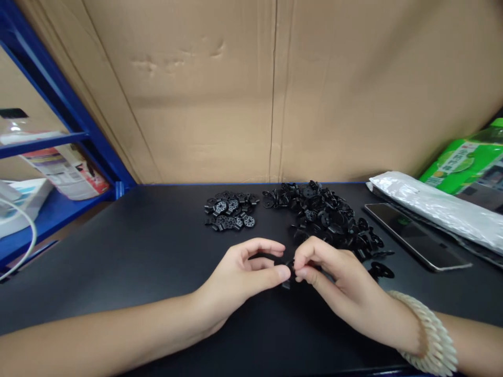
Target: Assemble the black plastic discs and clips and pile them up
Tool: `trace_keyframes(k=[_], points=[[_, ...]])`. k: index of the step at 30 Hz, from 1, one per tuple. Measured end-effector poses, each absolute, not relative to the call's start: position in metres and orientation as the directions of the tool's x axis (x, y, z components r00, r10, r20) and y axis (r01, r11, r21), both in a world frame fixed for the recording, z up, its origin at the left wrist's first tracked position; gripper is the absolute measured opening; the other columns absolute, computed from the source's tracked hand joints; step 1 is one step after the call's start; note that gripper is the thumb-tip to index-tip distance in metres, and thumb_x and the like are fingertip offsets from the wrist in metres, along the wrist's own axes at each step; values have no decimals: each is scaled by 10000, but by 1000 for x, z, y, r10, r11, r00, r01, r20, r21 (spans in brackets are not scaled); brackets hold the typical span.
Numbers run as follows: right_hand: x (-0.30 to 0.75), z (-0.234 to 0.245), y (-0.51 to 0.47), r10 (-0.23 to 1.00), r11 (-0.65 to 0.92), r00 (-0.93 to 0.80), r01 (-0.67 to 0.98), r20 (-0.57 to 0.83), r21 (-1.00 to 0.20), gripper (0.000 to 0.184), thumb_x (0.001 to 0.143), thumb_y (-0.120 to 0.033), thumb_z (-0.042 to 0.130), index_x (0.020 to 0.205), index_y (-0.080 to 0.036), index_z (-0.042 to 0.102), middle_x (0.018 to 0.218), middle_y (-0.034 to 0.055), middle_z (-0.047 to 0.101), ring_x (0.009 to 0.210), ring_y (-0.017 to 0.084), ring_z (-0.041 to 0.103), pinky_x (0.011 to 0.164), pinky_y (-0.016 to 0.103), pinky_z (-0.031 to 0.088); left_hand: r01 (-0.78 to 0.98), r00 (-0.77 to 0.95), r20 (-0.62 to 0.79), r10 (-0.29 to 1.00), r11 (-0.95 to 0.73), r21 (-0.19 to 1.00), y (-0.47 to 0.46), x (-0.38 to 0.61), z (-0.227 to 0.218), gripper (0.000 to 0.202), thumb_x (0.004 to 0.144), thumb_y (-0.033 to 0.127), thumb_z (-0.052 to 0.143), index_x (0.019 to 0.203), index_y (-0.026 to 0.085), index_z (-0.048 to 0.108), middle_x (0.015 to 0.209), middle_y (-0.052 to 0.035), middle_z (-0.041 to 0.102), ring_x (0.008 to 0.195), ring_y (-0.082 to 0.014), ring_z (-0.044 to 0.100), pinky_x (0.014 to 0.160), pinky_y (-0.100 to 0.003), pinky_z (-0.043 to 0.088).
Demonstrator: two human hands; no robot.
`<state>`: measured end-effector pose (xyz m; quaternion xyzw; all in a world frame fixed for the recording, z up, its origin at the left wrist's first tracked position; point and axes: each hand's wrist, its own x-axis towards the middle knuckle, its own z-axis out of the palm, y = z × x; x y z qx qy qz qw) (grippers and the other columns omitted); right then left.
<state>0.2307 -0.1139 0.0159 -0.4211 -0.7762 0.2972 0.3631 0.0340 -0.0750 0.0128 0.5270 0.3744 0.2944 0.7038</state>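
My left hand (245,272) holds a small black plastic part (286,284) with the thumb and a bent finger, its index finger raised apart above. Thumb and index finger of my right hand (343,280) are pinched together at the right side of the same part. Fingertips hide most of it, so its shape is unclear. Just behind my right hand spreads a large heap of black plastic parts (326,212), many with round discs. A smaller pile of flat black perforated disc parts (230,209) lies farther left. One loose black disc part (382,270) rests beside my right wrist.
The black table (157,262) meets a cardboard wall (196,104) at the back. To the right lie a smartphone (412,235), a silvery-white plastic bag (440,204) and a green package (451,162). A blue metal rack (98,157) with a bottle (66,170) stands left.
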Motion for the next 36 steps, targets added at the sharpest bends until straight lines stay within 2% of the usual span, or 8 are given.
trace_keyframes(k=[5, 9, 14, 19, 21, 23, 30, 36], points=[[228, 14, -118, 852, 509, -389, 456, 350, -730, 188, 942, -69, 373, 913, -246, 431, 774, -31, 512, 675, 118, 511, 620, 231, 396, -53, 476, -246, 844, 306, 951, -76, 36, 14, 391, 638, 218, 841, 991, 164, 680, 933, -29, 637, 833, -158, 615, 825, -302, 441], [226, 9, -120, 846, 518, -399, 453, 355, -726, 199, 947, -64, 342, 919, -249, 411, 787, -29, 466, 687, 120, 472, 632, 227, 394, -72, 439, -282, 853, 347, 935, -77, 38, 15, 447, 613, 191, 847, 1030, 162, 687, 836, 4, 613, 777, -128, 587, 808, -284, 434], [223, 7, -122, 855, 497, -394, 436, 337, -750, 130, 965, -128, 367, 936, -250, 403, 809, -22, 463, 697, 127, 460, 643, 241, 392, -86, 470, -317, 824, 401, 912, -78, 40, 17, 344, 603, 189, 844, 918, 124, 718, 790, -24, 646, 763, -130, 561, 797, -276, 416], [219, 10, -122, 927, 320, -317, 385, 202, -866, 65, 956, -241, 450, 1007, -242, 410, 726, -40, 468, 633, 133, 455, 582, 252, 379, -158, 466, -263, 845, 371, 915, -80, 39, 13, 224, 619, 198, 837, 803, 147, 720, 717, -6, 620, 721, -116, 520, 728, -235, 402], [219, 10, -120, 940, 230, -323, 354, 112, -907, 64, 957, -289, 462, 970, -230, 444, 700, -40, 487, 615, 129, 462, 557, 246, 371, -184, 452, -237, 860, 350, 919, -81, 38, 12, 210, 624, 194, 835, 791, 160, 712, 716, 3, 606, 724, -112, 513, 713, -221, 401], [219, 10, -118, 935, 176, -349, 320, 57, -931, 139, 967, -320, 449, 881, -215, 478, 702, -27, 531, 620, 124, 491, 566, 243, 385, -180, 457, -219, 862, 331, 926, -82, 39, 10, 209, 630, 193, 834, 791, 165, 704, 730, 1, 605, 736, -116, 519, 717, -222, 409], [220, 8, -115, 937, 37, -349, 121, -8, -992, 243, 952, -361, 485, 783, -186, 475, 638, -29, 559, 518, 88, 467, 514, 219, 373, -148, 467, -195, 863, 294, 944, -81, 39, 8, 225, 650, 196, 827, 832, 160, 698, 731, 9, 610, 718, -105, 534, 728, -227, 425], [221, 8, -117, 942, 13, -335, 103, -22, -995, 287, 954, -380, 478, 743, -187, 457, 589, -44, 528, 481, 77, 431, 481, 210, 334, -108, 493, -171, 853, 255, 961, -82, 39, 9, 146, 700, 203, 792, 781, 145, 685, 718, 2, 646, 724, -108, 561, 737, -229, 433]])
